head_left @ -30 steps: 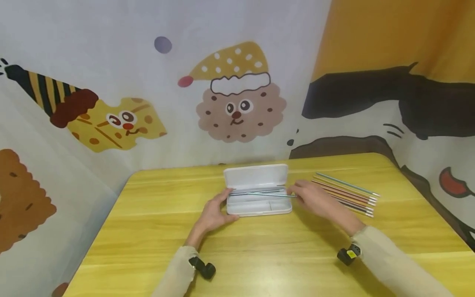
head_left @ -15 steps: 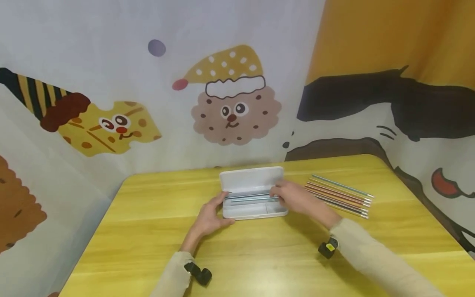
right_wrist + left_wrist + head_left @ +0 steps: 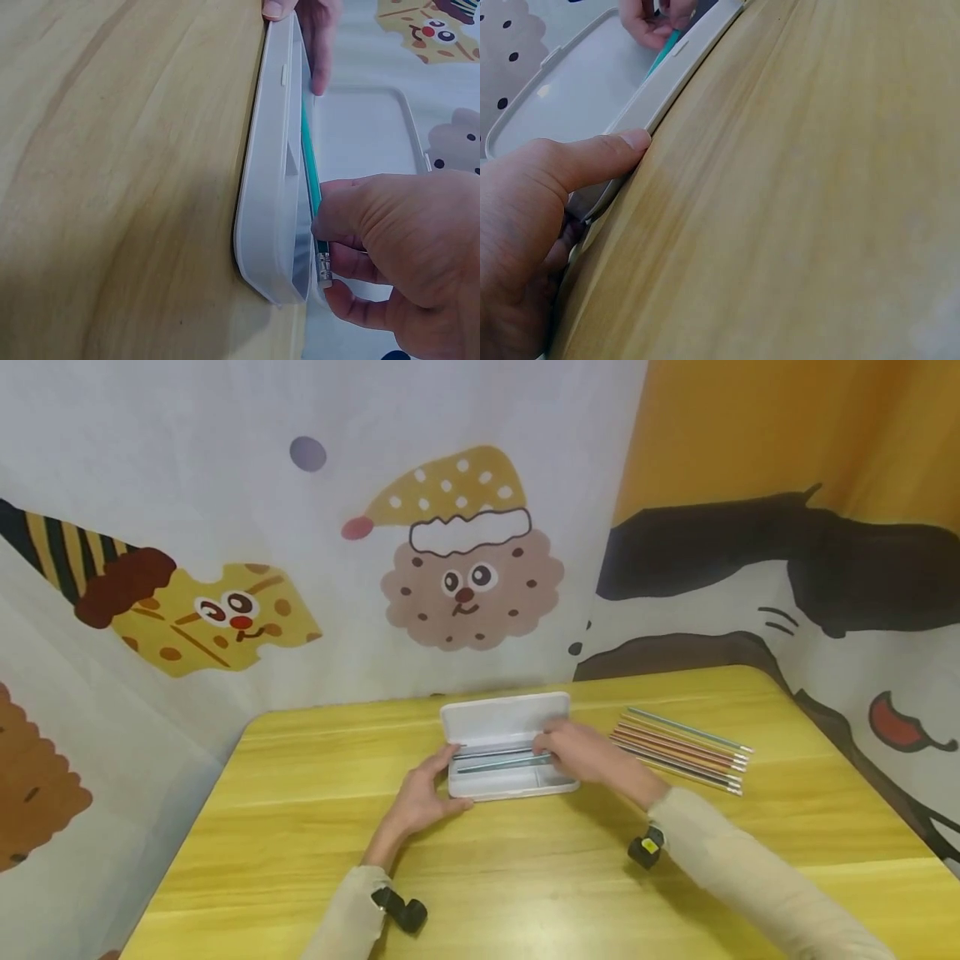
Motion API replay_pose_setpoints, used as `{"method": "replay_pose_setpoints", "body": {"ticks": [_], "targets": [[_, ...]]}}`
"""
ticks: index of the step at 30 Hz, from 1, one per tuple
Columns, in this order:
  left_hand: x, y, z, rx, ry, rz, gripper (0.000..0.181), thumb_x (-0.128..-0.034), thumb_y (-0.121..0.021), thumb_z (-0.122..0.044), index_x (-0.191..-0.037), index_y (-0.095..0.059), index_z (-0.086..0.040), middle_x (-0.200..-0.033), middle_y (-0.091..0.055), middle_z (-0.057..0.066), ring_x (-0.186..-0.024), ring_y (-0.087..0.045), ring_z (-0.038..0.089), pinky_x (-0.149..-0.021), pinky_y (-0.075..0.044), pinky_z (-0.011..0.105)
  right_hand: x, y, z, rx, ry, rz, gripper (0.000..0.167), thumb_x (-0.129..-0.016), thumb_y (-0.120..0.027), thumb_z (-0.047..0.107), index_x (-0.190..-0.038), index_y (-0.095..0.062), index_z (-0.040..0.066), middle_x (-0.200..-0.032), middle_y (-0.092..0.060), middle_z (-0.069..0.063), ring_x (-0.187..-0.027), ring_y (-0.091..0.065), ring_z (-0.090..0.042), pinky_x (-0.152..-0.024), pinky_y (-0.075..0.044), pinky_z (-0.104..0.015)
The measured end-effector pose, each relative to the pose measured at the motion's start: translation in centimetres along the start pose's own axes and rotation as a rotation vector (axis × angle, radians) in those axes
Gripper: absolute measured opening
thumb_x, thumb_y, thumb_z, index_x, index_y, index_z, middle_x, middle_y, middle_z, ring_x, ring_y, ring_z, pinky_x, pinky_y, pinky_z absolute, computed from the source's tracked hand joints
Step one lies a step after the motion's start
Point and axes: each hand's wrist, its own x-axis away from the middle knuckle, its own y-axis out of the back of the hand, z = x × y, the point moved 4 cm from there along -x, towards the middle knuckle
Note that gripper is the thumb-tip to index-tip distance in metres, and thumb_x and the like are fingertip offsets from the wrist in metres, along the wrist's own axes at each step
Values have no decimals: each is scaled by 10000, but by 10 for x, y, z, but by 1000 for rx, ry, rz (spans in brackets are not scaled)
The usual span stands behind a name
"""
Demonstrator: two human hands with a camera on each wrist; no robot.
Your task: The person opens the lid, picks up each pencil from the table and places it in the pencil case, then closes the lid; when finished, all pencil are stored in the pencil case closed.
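Note:
A white pencil case (image 3: pixel 517 792) lies on the table with its lid (image 3: pixel 504 720) raised at the back. My left hand (image 3: pixel 422 797) holds the case's left end, its thumb on the front wall in the left wrist view. My right hand (image 3: pixel 583 752) pinches a teal pencil (image 3: pixel 310 154) near its metal band and white eraser. That pencil lies low in the case, slanting a little, its other end toward the left. Behind it, at least one more pencil (image 3: pixel 487 753) lies along the back of the long compartment. My right fingers hide the case's back right part.
Several pencils (image 3: pixel 678 747) lie side by side on the yellow wooden table (image 3: pixel 525 877), right of the case, white erasers toward the right. A cartoon-printed curtain (image 3: pixel 360 660) hangs behind the table's back edge. A small front compartment is at the case's right.
My right hand has moved left from beyond the case's right end to over it, bringing the teal pencil down into the case. My left hand keeps its hold; the view shifts slightly.

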Motion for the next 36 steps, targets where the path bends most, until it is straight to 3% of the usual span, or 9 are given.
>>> {"method": "replay_pose_setpoints", "body": {"ticks": [12,23,29,36], "targets": [[2,-4,-1,17,18,14,949,-708,-922,-208,-1516,-435,-101,-1558,-355,146,-1412,-357,317,-1155,-289,464,-3,-9,0,-89,-26,50,270,-798,-668,-118,-955,-753,84,-888,-644,-56,-793,-607,-185,-658,-536,-217],[1,-5,-1,9,6,9,948,-703,-925,-194,-1510,-438,-89,-1552,-362,168,-1402,-373,334,-1150,-298,466,0,-10,-5,-107,1,19,227,-817,-669,-123,-913,-740,71,-864,-646,-51,-801,-623,-198,-692,-559,-275],[-2,-5,-3,1,5,13,953,-706,-924,-205,-1515,-432,-97,-1550,-366,164,-1402,-374,332,-1151,-296,462,24,5,-18,-149,-57,-79,197,-829,-661,-123,-954,-727,14,-906,-650,-57,-791,-611,-182,-673,-555,-294],[-1,1,-3,21,6,4,952,-704,-922,-199,-1513,-433,-84,-1548,-372,166,-1398,-378,342,-1148,-302,474,81,31,-35,-143,-158,-269,205,-807,-704,-146,-964,-707,-15,-853,-639,-44,-714,-550,-114,-621,-540,-337]]}}
